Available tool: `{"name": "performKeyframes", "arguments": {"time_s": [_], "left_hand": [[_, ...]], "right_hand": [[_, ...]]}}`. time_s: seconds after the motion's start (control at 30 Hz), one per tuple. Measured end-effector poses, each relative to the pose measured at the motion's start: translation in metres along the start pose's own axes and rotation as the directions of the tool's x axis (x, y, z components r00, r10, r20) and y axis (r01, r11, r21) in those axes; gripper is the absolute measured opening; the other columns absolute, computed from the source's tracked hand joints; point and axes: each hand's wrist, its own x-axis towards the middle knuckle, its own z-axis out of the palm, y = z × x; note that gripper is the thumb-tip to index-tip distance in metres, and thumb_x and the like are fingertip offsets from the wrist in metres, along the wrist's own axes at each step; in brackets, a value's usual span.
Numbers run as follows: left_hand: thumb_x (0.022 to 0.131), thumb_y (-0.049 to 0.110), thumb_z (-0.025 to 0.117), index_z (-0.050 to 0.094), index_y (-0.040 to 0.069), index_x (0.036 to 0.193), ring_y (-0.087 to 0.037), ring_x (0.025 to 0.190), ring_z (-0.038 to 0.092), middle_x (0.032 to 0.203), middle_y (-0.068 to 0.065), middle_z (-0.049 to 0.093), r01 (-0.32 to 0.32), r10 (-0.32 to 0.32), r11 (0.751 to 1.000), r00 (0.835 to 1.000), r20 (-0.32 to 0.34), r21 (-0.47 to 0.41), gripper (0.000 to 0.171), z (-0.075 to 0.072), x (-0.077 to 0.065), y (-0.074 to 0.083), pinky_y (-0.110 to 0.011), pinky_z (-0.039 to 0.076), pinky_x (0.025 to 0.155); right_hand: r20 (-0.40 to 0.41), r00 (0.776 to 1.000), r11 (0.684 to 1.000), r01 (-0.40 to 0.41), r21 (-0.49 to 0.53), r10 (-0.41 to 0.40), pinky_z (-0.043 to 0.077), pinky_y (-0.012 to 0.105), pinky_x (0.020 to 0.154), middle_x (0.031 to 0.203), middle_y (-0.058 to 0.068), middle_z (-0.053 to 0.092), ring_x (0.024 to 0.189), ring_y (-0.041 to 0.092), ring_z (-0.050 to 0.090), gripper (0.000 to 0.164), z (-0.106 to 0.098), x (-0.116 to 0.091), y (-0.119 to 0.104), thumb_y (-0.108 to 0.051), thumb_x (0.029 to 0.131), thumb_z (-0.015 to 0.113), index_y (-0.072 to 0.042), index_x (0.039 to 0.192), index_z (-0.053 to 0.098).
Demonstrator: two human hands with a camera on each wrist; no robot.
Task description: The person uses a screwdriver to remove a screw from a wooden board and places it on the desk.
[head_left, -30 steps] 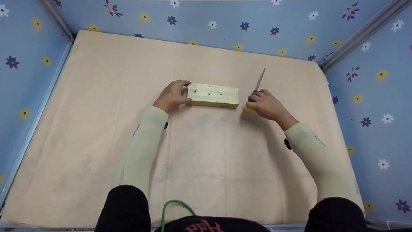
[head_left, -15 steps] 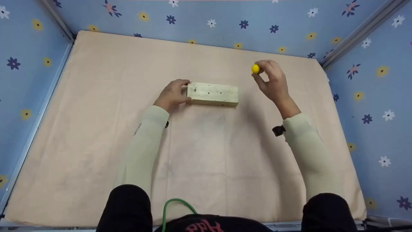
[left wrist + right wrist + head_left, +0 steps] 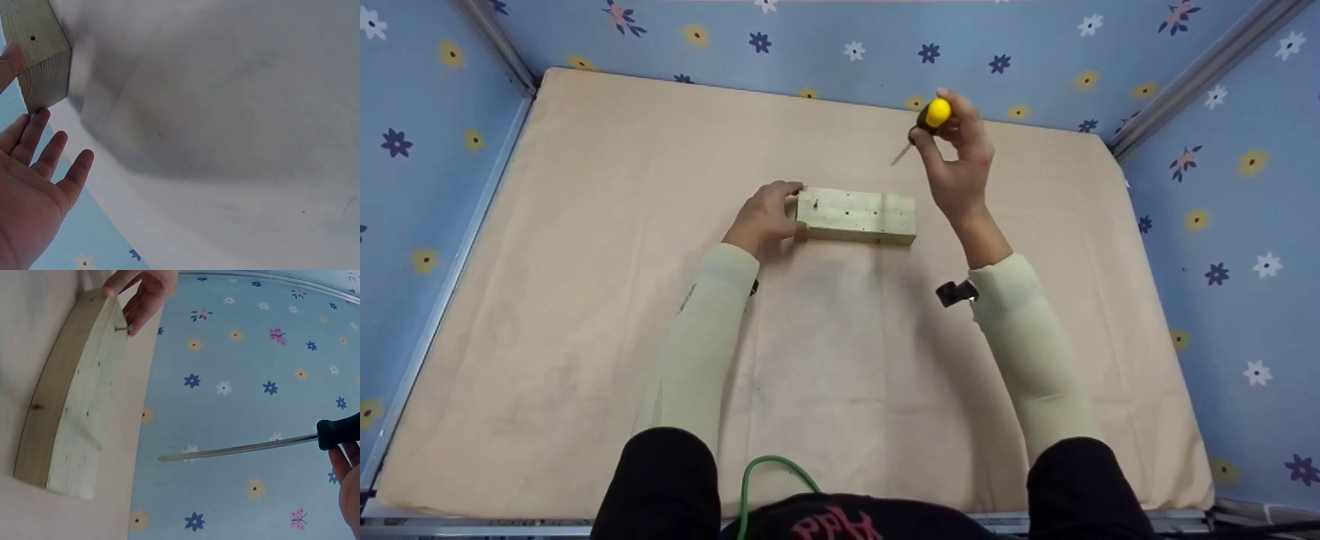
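Observation:
A pale wooden block [image 3: 859,217] lies on the cloth-covered table, with several small dark holes in its top. My left hand [image 3: 765,217] grips its left end, thumb on the near side and fingertips at the far side; in the left wrist view the other fingers [image 3: 79,171] spread free. A screw [image 3: 122,328] stands up from the block's top near that hand. My right hand [image 3: 964,154] is raised beyond the block's right end and holds a screwdriver [image 3: 937,112] by its black and yellow handle. The thin metal shaft [image 3: 242,449] points down and leftward, its tip above the block.
A beige cloth [image 3: 585,300] covers the table. Blue flowered panels [image 3: 840,45] enclose the back and both sides. A green cord [image 3: 769,459] loops at the front edge by the person's body.
My right hand has lifted the screwdriver from beside the block up and away toward the back, then leftward, turning the shaft from pointing away to pointing down-left. The left hand and block stay put.

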Motion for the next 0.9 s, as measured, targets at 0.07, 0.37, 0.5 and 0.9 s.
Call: {"name": "performKeyframes", "arguments": {"time_s": [0.07,0.37,0.5,0.9], "left_hand": [[0.084,0.026,0.072,0.038,0.019,0.149,-0.021,0.143,0.032,0.151,-0.001,0.041,0.010,-0.010,1.000,1.000,-0.003,0.002,0.074,0.001,0.000,0.000,-0.039,0.026,0.120],[0.083,0.027,0.073,0.036,0.018,0.149,-0.022,0.144,0.030,0.154,-0.002,0.037,0.009,-0.009,1.000,1.000,0.010,0.007,0.076,0.000,-0.001,0.002,-0.039,0.025,0.120],[0.082,0.026,0.074,0.038,0.015,0.148,-0.023,0.143,0.032,0.152,-0.004,0.040,-0.020,0.020,1.000,1.000,-0.004,0.022,0.076,0.000,-0.001,0.002,-0.039,0.026,0.120],[0.081,0.025,0.075,0.040,0.013,0.147,-0.025,0.143,0.033,0.150,-0.006,0.042,-0.040,0.040,0.999,0.999,-0.011,0.023,0.075,0.000,-0.001,-0.001,-0.040,0.026,0.120]], "right_hand": [[-0.008,1.000,0.998,-0.019,0.061,0.019,0.059,0.030,0.078,0.100,0.012,0.061,0.087,0.017,0.063,0.040,0.010,0.001,-0.004,-0.003,0.086,0.068,0.009,0.121,0.053],[0.010,0.992,0.979,-0.126,0.161,0.126,0.060,0.032,0.072,0.100,0.012,0.059,0.085,0.016,0.064,0.043,0.040,0.000,-0.020,-0.003,0.086,0.068,0.009,0.124,0.051],[0.032,0.986,0.969,-0.168,0.182,0.165,0.060,0.031,0.071,0.097,0.011,0.061,0.084,0.017,0.063,0.044,0.049,-0.002,-0.023,-0.004,0.085,0.070,0.008,0.124,0.052],[0.092,0.985,0.974,-0.162,0.160,0.148,0.061,0.033,0.072,0.095,0.015,0.063,0.083,0.012,0.064,0.043,0.060,-0.007,-0.023,-0.007,0.087,0.070,0.005,0.124,0.053]]}}
